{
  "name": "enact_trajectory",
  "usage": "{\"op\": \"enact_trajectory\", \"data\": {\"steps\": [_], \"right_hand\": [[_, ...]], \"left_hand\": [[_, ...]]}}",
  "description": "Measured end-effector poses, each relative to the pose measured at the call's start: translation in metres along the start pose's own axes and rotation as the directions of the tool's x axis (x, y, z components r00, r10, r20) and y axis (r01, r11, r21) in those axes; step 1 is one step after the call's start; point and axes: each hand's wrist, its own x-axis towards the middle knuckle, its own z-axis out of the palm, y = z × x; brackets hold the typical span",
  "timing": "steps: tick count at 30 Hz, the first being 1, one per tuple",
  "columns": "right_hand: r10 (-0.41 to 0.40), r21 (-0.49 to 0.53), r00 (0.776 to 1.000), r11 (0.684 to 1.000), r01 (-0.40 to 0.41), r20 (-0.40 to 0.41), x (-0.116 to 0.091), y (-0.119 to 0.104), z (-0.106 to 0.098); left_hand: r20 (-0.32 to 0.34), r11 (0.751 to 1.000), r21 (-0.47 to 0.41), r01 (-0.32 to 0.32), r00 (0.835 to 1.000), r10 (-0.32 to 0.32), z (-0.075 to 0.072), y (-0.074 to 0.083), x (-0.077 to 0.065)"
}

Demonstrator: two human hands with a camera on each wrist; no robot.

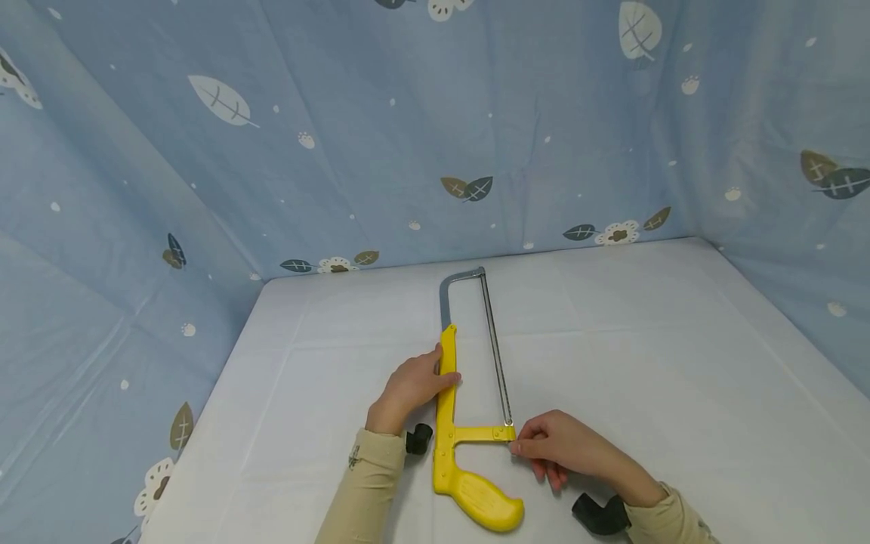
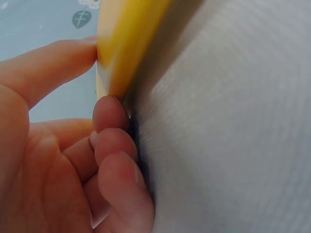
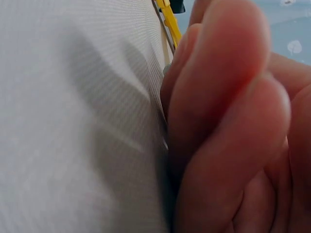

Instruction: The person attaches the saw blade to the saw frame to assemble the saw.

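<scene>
A hacksaw (image 1: pixel 445 408) with a yellow frame and handle lies on the white cloth, its grey bow (image 1: pixel 445 298) pointing away from me. Its thin blade (image 1: pixel 496 340) runs along the right side. My left hand (image 1: pixel 412 385) grips the yellow frame bar between thumb and fingers; that bar (image 2: pixel 136 39) is blurred in the left wrist view. At the near end of the blade, my right hand (image 1: pixel 567 446) pinches the tip of the yellow cross arm (image 1: pixel 482 434) with thumb and index finger. Whatever small part sits between those fingertips is hidden.
White cloth (image 1: pixel 326 408) covers the table. Blue leaf-patterned curtains (image 1: pixel 381 136) stand behind it and at both sides. Dark wrist devices lie close to both wrists, one beside the left sleeve (image 1: pixel 370 476) and one beside the right sleeve (image 1: pixel 669 517).
</scene>
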Motion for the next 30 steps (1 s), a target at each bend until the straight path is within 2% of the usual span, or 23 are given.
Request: {"op": "enact_trajectory", "data": {"steps": [21,30], "right_hand": [[-0.047,0.013,0.998,0.999,0.046,0.042,0.0016,0.0028,-0.0015],[-0.023,-0.007,1.0,1.0,0.023,-0.002,0.0038,0.0058,-0.0006]], "left_hand": [[0.002,1.0,0.017,0.0,1.0,0.0,0.0003,0.0003,-0.0001],[-0.006,1.0,0.026,-0.01,1.0,0.01,0.0003,0.0,0.0002]]}}
